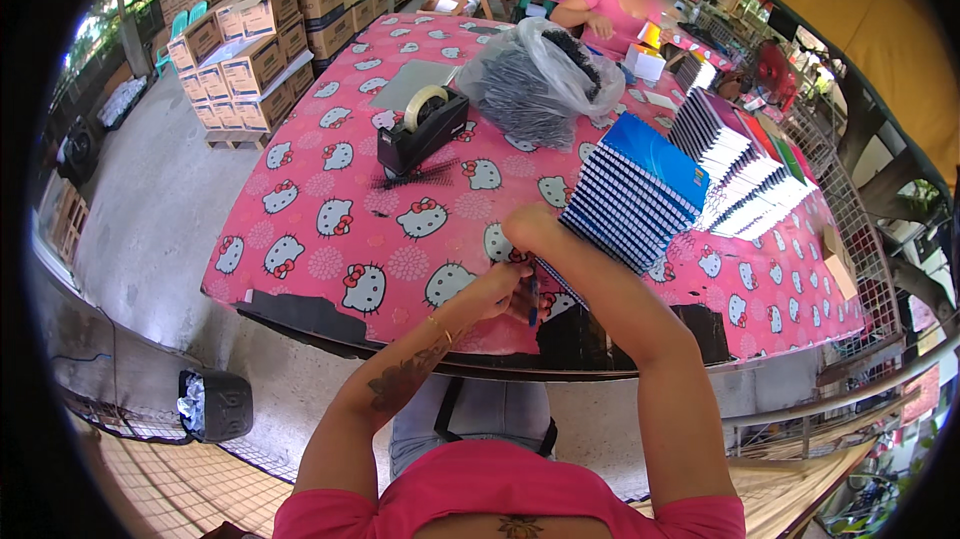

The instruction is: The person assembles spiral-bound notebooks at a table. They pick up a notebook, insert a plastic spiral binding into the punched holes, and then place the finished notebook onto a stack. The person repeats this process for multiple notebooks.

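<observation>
- Where your two forearms come up over the near table edge, your left hand is curled nearly closed around a slim blue pen-like item, pinched between thumb and fingers; a thin bracelet sits on that wrist
- Your right hand rests just above the left one, fingers bent down against the near corner of the blue spiral notebook stack; you cannot tell from here whether it grips a notebook or only presses on it
- That stack leans tilted on the pink cat-print tablecloth, its wire bindings facing you, a blue cover on top
- Just right of it a second, longer row of notebooks fans out toward the table's right side, with red and green covers at the far end
- To the left of centre a black tape dispenser with a pale roll stands on the cloth, well apart from your hands, and a grey flat sheet lies behind it
- Beyond the dispenser a clear plastic bag bulges with dark wire bindings
- At the far end another person in a pink shirt sits at the table
- On the far left, cardboard boxes are piled on a pallet
</observation>
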The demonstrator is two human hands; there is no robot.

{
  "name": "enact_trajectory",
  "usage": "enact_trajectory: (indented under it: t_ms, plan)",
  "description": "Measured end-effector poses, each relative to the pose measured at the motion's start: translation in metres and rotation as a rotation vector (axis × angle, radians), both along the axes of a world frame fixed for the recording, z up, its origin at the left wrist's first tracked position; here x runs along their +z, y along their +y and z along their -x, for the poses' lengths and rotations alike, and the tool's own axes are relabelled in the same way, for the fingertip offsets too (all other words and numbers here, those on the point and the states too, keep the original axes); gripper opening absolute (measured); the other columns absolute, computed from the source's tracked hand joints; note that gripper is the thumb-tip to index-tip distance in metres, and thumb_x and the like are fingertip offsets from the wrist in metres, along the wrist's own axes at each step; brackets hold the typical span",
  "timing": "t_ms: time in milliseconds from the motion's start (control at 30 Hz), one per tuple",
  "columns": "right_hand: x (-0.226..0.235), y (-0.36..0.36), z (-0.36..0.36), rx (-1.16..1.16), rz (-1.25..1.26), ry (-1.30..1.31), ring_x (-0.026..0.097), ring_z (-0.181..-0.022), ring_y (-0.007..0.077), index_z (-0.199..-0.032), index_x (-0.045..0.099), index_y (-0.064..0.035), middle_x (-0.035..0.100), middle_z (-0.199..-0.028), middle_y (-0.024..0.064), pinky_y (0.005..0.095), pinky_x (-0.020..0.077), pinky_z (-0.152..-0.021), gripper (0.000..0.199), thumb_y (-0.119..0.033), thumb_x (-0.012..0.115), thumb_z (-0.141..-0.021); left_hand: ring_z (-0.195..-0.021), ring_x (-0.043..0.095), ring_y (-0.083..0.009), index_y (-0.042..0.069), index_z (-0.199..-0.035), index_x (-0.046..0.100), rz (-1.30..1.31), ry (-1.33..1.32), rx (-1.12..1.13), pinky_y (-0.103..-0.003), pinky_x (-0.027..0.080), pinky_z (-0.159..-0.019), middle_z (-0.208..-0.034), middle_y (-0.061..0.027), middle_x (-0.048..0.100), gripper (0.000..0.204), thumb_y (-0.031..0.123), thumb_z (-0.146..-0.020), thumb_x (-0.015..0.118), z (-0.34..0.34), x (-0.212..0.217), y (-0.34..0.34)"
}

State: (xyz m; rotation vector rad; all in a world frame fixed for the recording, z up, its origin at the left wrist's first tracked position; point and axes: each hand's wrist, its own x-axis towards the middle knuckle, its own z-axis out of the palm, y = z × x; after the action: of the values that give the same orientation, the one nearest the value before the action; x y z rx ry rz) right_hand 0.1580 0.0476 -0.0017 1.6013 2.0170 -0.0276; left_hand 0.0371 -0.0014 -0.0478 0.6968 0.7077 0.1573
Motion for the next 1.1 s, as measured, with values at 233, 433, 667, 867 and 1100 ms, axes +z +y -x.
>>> enact_trajectory:
  t_ms: [233, 433, 667, 867, 1100]
  plan:
    - [-0.003, 0.002, -0.008, 0.034, -0.033, 0.040, 0.069, -0.092, 0.0262, -0.097, 0.074, -0.0068, 0.072, -0.100, 0.0095, 0.0416, 0.0549, -0.071, 0.022, -0.014, 0.065, -0.078, -0.067, 0.062, -0.0277, 0.005, -0.103, 0.047, -0.185, 0.085, -0.044, -0.044, 0.054, -0.055, -0.078, -0.0114, 0.057, 0.022, 0.025, -0.100, 0.040, -0.012, 0.001, 0.012]
    - [-0.008, -0.001, -0.009, 0.053, -0.136, 0.158, 0.070, -0.084, 0.0298, -0.085, 0.073, -0.0046, 0.071, -0.089, 0.0142, 0.0425, 0.0553, -0.067, 0.018, -0.013, 0.070, -0.070, -0.065, 0.062, -0.0243, 0.007, -0.100, 0.047, -0.344, 0.081, -0.049, -0.038, 0.050, -0.044, -0.073, -0.0096, 0.057, 0.021, 0.026, -0.100, 0.040, -0.004, 0.004, 0.013]
    - [0.006, -0.006, 0.002, 0.085, -0.410, 0.400, 0.068, -0.085, 0.0317, -0.100, 0.065, -0.0005, 0.069, -0.090, 0.0159, 0.0408, 0.0543, -0.069, 0.024, -0.010, 0.065, -0.078, -0.071, 0.061, -0.0335, 0.005, -0.106, 0.057, -1.583, 0.685, -0.241, -0.044, 0.049, -0.059, -0.091, -0.0162, 0.058, 0.027, 0.028, -0.094, 0.052, 0.029, 0.011, 0.024]
    - [0.086, -0.055, 0.024, 0.036, -0.527, 1.396, 0.063, -0.074, 0.0214, -0.106, 0.055, -0.0012, 0.065, -0.091, 0.0105, 0.0336, 0.0490, -0.061, 0.023, -0.017, 0.062, -0.092, -0.094, 0.055, -0.0360, 0.002, -0.104, 0.063, -2.132, 0.796, 0.284, -0.046, 0.046, -0.078, -0.106, -0.0209, 0.055, 0.031, 0.021, -0.079, 0.062, 0.040, 0.005, 0.029]
    - [0.072, -0.129, 0.023, -0.703, -0.176, 2.422, 0.057, -0.067, 0.0108, -0.104, 0.055, -0.0039, 0.063, -0.094, 0.0078, 0.0204, 0.0431, -0.053, 0.020, -0.022, 0.057, -0.097, -0.095, 0.057, -0.0342, 0.001, -0.096, 0.062, -2.090, 0.291, 0.184, -0.044, 0.046, -0.079, -0.099, -0.0169, 0.058, 0.024, 0.015, -0.077, 0.065, -0.017, -0.026, -0.017]
